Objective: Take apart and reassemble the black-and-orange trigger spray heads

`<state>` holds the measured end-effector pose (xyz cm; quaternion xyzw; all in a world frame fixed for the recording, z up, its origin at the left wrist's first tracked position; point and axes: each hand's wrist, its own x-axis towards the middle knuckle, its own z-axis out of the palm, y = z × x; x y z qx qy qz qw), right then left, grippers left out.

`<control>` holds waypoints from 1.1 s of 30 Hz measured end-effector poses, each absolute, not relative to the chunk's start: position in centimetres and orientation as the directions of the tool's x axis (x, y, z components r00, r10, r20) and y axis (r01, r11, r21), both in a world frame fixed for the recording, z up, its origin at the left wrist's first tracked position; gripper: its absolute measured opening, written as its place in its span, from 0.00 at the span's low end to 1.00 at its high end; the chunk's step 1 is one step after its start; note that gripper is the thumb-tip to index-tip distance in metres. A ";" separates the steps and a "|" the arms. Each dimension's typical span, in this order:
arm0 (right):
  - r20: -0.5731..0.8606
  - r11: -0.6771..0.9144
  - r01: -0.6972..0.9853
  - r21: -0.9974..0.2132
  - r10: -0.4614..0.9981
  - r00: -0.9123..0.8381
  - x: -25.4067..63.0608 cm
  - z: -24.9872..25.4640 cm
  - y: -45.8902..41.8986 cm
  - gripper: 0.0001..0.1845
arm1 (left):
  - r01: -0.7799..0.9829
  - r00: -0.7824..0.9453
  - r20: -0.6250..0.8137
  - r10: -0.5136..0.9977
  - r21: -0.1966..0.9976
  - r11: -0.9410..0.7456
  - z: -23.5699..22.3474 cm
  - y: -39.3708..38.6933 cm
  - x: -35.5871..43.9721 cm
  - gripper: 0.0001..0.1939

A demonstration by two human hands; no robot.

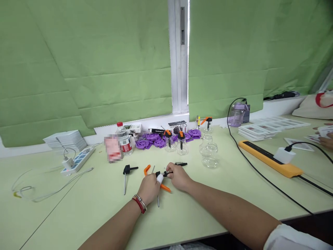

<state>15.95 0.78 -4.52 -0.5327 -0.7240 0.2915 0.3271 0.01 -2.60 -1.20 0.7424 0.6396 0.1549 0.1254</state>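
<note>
Near the table's middle, my left hand (148, 189), with a white cover on its thumb, is closed around a black spray head (158, 173). A metal tube (158, 201) sticks out below that hand. My right hand (180, 177) pinches a thin black rod (169, 172) that meets the spray head; the exact joint is too small to make out. An orange lever (165, 188) shows below the fingers, and another orange lever (147, 169) lies just behind my left hand. Beyond my right hand is a black piece with a spring (181, 164). Another black spray head (127, 169) with a tube lies to the left.
At the back stand glass bottles (210, 159), bottles with orange-and-black tops (181, 147), purple plastic parts (144, 144) and a water bottle (126, 144). Power strips (82, 160) (270, 161) and cables lie on both sides. Another person's hand (327, 140) is at far right.
</note>
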 end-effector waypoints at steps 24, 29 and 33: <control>0.193 0.286 0.604 -0.744 0.957 -0.215 16.0 -4.9 1.0 0.12 | 0.921 0.107 0.052 0.993 0.370 -0.119 -1.1 -2.5 0.1 0.17; 0.187 0.286 0.591 -0.754 0.956 -0.225 16.0 -4.7 0.7 0.11 | 0.928 0.097 0.042 0.994 0.358 -0.106 -1.1 -2.6 0.1 0.15; 0.190 0.279 0.574 -0.770 0.959 -0.212 16.0 -4.6 0.6 0.11 | 0.925 0.092 0.036 0.995 0.367 -0.099 -1.1 -2.6 0.1 0.15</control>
